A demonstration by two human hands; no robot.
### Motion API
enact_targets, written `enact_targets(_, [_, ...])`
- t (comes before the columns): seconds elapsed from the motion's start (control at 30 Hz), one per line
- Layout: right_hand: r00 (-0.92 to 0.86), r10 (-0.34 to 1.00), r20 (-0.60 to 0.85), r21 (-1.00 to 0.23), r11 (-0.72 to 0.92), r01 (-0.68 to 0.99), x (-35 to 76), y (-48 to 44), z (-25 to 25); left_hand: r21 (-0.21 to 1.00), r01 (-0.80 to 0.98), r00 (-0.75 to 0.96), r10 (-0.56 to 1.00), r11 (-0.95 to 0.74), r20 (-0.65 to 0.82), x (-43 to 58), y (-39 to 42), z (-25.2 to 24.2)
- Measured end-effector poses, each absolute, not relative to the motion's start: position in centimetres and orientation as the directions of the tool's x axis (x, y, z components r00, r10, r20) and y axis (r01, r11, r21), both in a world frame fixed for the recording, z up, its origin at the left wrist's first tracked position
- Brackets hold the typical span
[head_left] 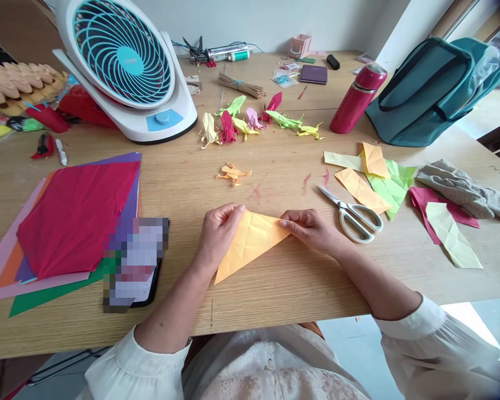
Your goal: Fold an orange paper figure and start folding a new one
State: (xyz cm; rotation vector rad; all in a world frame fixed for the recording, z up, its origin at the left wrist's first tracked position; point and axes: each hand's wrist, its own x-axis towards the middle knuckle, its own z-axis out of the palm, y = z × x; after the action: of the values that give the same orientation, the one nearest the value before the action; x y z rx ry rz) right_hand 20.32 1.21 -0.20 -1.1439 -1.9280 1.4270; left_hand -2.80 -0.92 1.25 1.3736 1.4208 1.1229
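A creased light-orange paper (252, 241), folded to a triangle, is held between both hands above the wooden table. My left hand (220, 228) pinches its upper left corner between thumb and fingers. At the right corner, my right hand (308, 229) has thumb and fingers closed on the sheet. One point of the triangle hangs down toward the table's front edge. Just beyond the paper lies a small orange folded figure (234, 173). White-handled scissors (354, 216) rest to the right of my right hand, blades partly apart.
Several folded paper figures (250, 123) stand farther back. Coloured sheets (77, 216) and a phone (138, 261) lie left; a fan (129, 66) is behind. Paper scraps (391, 186), a red flask (358, 97), a grey cloth (462, 186) and a teal bag (429, 94) are right.
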Motion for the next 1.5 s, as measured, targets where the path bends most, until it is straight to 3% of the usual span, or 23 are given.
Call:
enact_targets(0.17, [-0.486,0.864,-0.132,-0.951,0.028,0.308,20.3,1.4,0.2,0.987,0.163,-0.107,0.994,0.017,0.0,-3.2,-0.8,1.1])
enact_targets(0.3, [-0.435,0.894,-0.106,-0.97,0.004,0.245,20.2,1.4,0.8,0.989,0.137,-0.027,0.999,0.046,-0.043,-3.3,-0.6,1.1])
enact_targets(0.53, [-0.461,0.881,-0.107,-0.967,0.016,0.254,20.6,1.7,0.5,0.894,0.446,0.035,0.999,-0.045,0.033,-2.9,-0.7,0.2])
enact_targets(0.67, [-0.507,0.852,-0.133,-0.956,0.025,0.293,20.6,1.7,0.3,0.827,0.545,0.171,0.984,-0.138,0.052,-1.8,-1.4,0.6])
enact_targets(0.77, [-0.524,0.837,-0.155,-0.965,-0.015,0.261,20.3,1.5,0.6,0.826,0.533,0.268,0.963,-0.184,0.042,-1.0,-2.0,0.8])
enact_targets(1.0, [-0.445,0.876,-0.187,-0.956,-0.058,0.288,20.0,1.2,1.7,0.895,0.406,0.321,0.946,-0.185,0.049,-0.9,-2.1,0.8])
enact_targets(1.23, [-0.508,0.855,-0.105,-0.974,0.016,0.228,19.8,1.2,1.1,0.923,0.331,0.379,0.923,-0.195,0.059,-1.2,-2.0,0.5])
enact_targets(1.37, [-0.477,0.866,-0.149,-0.972,-0.039,0.233,20.3,1.4,1.6,0.911,0.356,0.343,0.936,-0.209,0.081,-1.5,-1.7,0.5])
enact_targets(1.5, [-0.579,0.799,-0.161,-0.973,-0.031,0.228,21.0,1.6,1.5,0.9,0.371,0.294,0.948,-0.229,0.12,-2.1,-1.3,0.4])
